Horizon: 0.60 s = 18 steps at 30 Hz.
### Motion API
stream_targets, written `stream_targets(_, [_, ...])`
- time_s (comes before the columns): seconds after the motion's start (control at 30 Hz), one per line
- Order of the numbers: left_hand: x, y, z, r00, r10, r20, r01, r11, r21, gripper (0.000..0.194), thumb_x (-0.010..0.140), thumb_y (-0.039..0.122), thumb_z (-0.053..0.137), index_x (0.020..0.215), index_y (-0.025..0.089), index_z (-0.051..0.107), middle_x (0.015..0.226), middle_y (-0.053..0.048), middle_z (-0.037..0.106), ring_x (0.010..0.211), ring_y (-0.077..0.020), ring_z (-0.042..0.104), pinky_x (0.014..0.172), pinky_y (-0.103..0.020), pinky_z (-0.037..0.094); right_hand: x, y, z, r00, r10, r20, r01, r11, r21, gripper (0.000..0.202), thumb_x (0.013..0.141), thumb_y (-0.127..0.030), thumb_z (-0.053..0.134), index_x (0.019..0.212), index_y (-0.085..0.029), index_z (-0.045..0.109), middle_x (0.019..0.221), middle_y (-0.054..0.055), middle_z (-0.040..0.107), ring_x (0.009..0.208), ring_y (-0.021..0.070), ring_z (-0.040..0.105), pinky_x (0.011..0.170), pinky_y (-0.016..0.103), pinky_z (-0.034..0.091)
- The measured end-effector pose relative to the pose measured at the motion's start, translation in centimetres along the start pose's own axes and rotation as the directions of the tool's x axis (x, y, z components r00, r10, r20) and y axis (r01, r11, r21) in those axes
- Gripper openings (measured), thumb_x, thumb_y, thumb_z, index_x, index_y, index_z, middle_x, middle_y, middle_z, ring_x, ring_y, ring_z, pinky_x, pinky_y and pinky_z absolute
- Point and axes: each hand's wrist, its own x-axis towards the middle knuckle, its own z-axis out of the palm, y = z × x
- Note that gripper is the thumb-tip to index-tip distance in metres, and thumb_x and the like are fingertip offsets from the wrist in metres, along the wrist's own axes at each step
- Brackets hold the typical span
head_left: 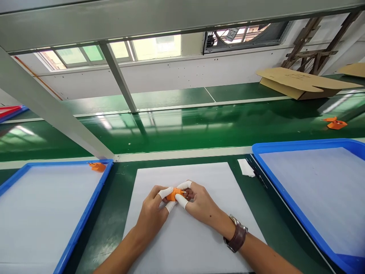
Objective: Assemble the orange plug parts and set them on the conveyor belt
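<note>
A small orange plastic part (172,195) with a pale pin-like tip pointing right is pinched between my two hands, above a white sheet (199,239). My left hand (154,209) grips its left side between thumb and forefinger. On its right side, my right hand (198,199) closes with thumb and forefinger, the other fingers curled behind. White finger cots cover the thumbs and forefingers. Fingertips hide much of the part. A similar orange part (97,166) lies in the far right corner of the left blue tray (85,220).
A second blue tray (296,222), lined with white, stands at right. Beside it lie a white scrap (245,168) and thin black items (260,175). Another orange piece (336,123) rests on the green conveyor surface (182,131). Behind is a cardboard box (302,82). A metal post (57,102) slants down at left.
</note>
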Motion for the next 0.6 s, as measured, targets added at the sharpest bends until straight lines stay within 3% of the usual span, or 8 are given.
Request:
stream_targets(0.3, [-0.19, -0.05, 0.53, 0.999, -0.009, -0.031, 0.009, 1.0, -0.015, 0.04, 0.088, 0.006, 0.064, 0.122, 0.026, 0.059, 0.105, -0.004, 0.062, 0.083, -0.0134, 0.067, 0.07, -0.027, 0.061, 0.19, 0.03, 0.4, 0.998, 0.056, 0.029, -0.058, 0.997, 0.057, 0.004, 0.09, -0.025, 0.06, 0.093, -0.022, 0.062, 0.092, 0.001, 0.068, 0.076, 0.0161, 0.062, 0.064, 0.029, 0.05])
stream_targets(0.5, [-0.27, -0.45, 0.6, 0.999, 0.05, -0.013, -0.049, 0.999, 0.023, 0.043, 0.088, 0.007, 0.065, 0.125, 0.025, 0.059, 0.106, -0.005, 0.062, 0.091, -0.0168, 0.067, 0.073, -0.029, 0.061, 0.78, -0.02, -0.33, 0.983, 0.127, 0.129, -0.145, 0.98, 0.138, 0.006, 0.088, -0.025, 0.062, 0.092, -0.02, 0.062, 0.086, 0.001, 0.068, 0.07, 0.0147, 0.061, 0.059, 0.027, 0.048])
stream_targets(0.6, [-0.11, -0.32, 0.44, 0.999, 0.043, -0.006, -0.042, 0.999, 0.011, 0.041, 0.087, 0.007, 0.065, 0.124, 0.024, 0.059, 0.105, -0.005, 0.062, 0.086, -0.0149, 0.067, 0.07, -0.028, 0.061, 0.74, 0.52, -0.36, 0.988, 0.121, 0.1, -0.136, 0.978, 0.157, 0.009, 0.087, -0.026, 0.064, 0.093, -0.019, 0.062, 0.091, 0.004, 0.07, 0.076, 0.017, 0.065, 0.063, 0.029, 0.052])
